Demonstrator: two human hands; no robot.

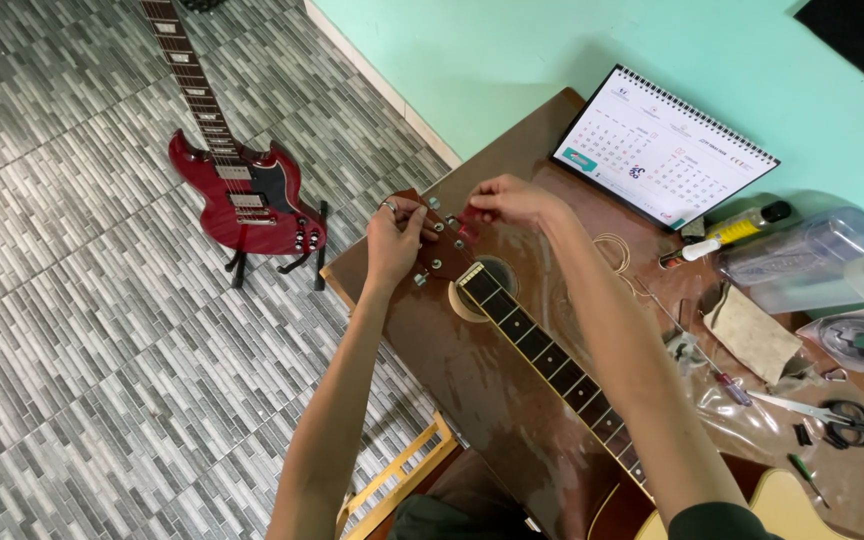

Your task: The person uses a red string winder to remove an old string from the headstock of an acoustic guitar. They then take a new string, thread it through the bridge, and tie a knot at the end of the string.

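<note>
Head view: guitar neck (pixel 542 352) runs diagonally, headstock (pixel 442 245) pointing away.

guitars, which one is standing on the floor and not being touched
The red electric guitar, upright on a stand on the tiled floor. The acoustic guitar lies on the brown table, with both hands at its headstock.

One head-worn camera looks steeply down, close over the brown table (pixel 512 400) (floor at left).
</note>
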